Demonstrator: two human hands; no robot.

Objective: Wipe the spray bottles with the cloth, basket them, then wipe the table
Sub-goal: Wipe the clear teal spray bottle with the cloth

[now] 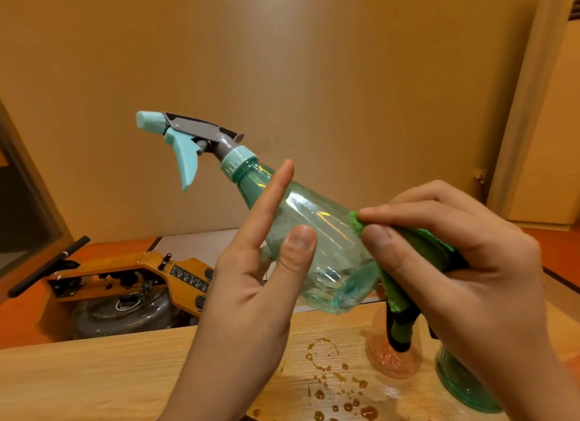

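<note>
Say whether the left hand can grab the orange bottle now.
Probably not: the left hand holds the clear teal spray bottle, and the green cloth in the right hand overhangs the orange translucent bottle.

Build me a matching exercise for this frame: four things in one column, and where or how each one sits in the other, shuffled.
Things
1. teal-trigger spray bottle
2. green cloth
3. orange bottle
4. brown droplets

Places or states
A. scattered on the table
B. pinched in the right hand
C. standing on the table, partly hidden behind the cloth
D. held tilted in the air by the left hand

Pairs: 1-D, 2-B, 3-C, 4-A
</note>
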